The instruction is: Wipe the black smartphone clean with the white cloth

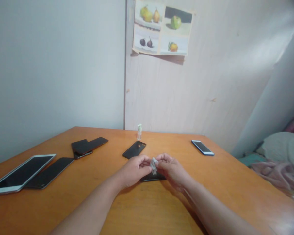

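Observation:
Between my two hands is a small crumpled piece of light grey cloth or tissue (154,165). My left hand (136,169) pinches it from the left with thumb and fingers. From the other side my right hand (171,169) grips it the same way. Directly beneath lies a black phone (153,177) on the table, partly hidden by both hands. Just beyond my left hand, a black phone case (135,149) with a round hole rests flat.
On the wooden table (107,202), a small clear spray or pump bottle (139,132) stands at the back. A white-faced phone in a blue case (202,148) lies right. Leftward are a white tablet (22,173), a dark phone or tablet (50,173) and overlapping black phones (93,145).

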Available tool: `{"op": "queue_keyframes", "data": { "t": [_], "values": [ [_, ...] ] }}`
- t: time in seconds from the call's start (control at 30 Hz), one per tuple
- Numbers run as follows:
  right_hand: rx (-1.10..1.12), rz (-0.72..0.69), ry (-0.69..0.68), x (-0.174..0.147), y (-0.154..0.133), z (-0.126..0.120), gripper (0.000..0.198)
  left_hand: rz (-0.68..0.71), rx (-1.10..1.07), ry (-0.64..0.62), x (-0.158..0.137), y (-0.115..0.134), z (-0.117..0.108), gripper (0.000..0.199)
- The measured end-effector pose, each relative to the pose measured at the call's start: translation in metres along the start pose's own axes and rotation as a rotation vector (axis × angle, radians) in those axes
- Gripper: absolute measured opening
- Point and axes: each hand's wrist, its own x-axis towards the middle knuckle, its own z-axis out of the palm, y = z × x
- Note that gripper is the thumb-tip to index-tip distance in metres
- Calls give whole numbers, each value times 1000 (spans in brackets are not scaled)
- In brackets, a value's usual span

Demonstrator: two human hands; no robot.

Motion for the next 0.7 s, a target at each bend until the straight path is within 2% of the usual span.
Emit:
{"op": "queue_keyframes", "data": {
  "t": [0.07,0.2,0.37,0.5,0.7],
  "values": [
    [-20,-12,12,1,4,-1,37,-21,-35,40,0,0,4,21],
    [-147,-60,30,0,10,-1,36,-59,36,137,0,-6,7,16],
    [-311,-118,-13,-8,8,6,35,-57,95,242,1,-8,9,16],
    [-305,-106,-6,-7,5,5,36,-95,-7,207,-2,3,9,16],
    [-113,-6,-16,-3,2,1,35,-113,-191,99,-9,22,8,12]
  ]
}}
